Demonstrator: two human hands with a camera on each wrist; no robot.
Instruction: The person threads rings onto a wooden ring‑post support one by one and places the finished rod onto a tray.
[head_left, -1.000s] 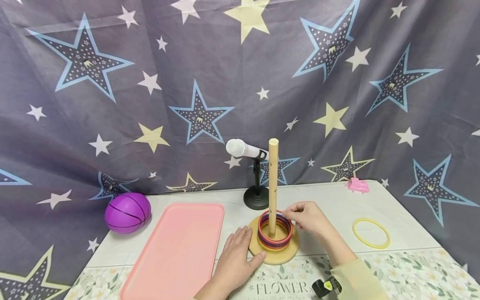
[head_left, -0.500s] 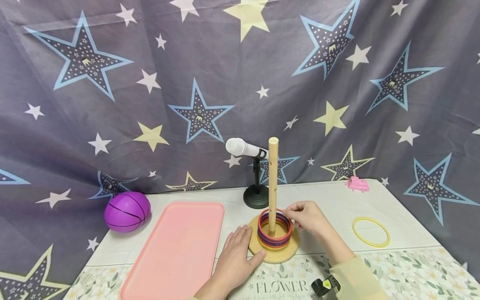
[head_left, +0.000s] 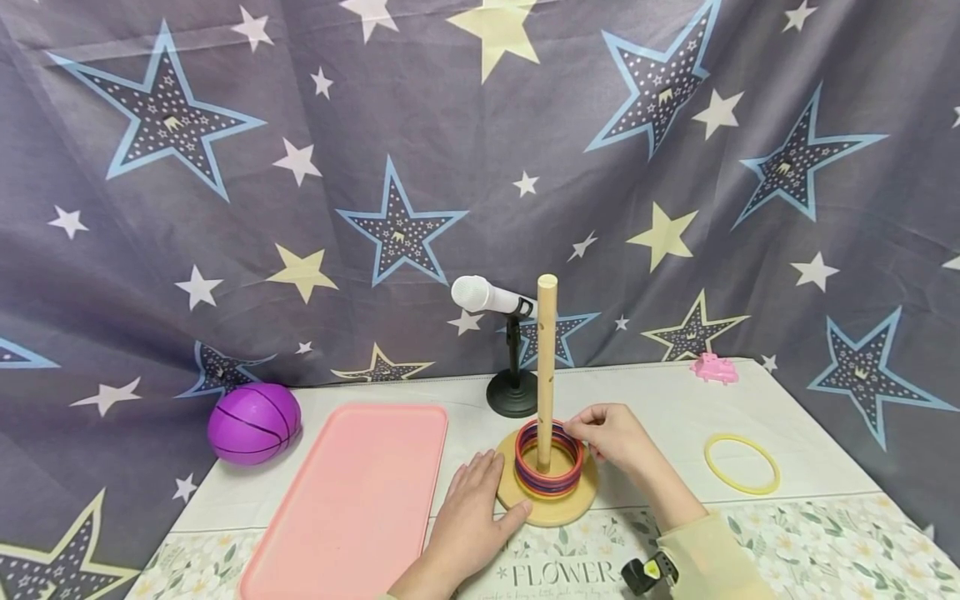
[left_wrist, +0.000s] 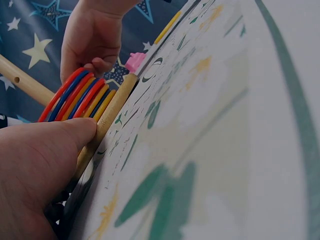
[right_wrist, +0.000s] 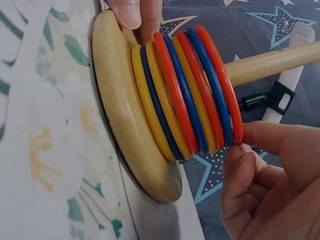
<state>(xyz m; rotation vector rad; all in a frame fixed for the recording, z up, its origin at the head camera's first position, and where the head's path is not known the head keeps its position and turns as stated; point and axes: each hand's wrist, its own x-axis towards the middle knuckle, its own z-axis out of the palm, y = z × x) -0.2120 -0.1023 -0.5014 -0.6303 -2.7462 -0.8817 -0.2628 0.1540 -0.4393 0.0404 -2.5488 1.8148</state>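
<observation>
Tray (head_left: pixel 347 500) left of ring stand (head_left: pixel 547 492), microphone (head_left: pixel 502 346) behind it.

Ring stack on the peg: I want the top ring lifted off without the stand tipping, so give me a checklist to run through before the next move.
1. Left hand steadies the wooden base: ok, thumb and fingers rest against its rim.
2. Right hand has the top red ring: ok, fingertips touch its edge; a full pinch cannot be told.
3. Peg upright and free above the stack: ok.
4. Microphone away from the lift path: cannot tell, its head sits close behind the peg top.
5. Pink tray free to take a ring: ok, nothing lies in it.
6. Yellow ring out of the way: ok, flat on the table to the right.
</observation>
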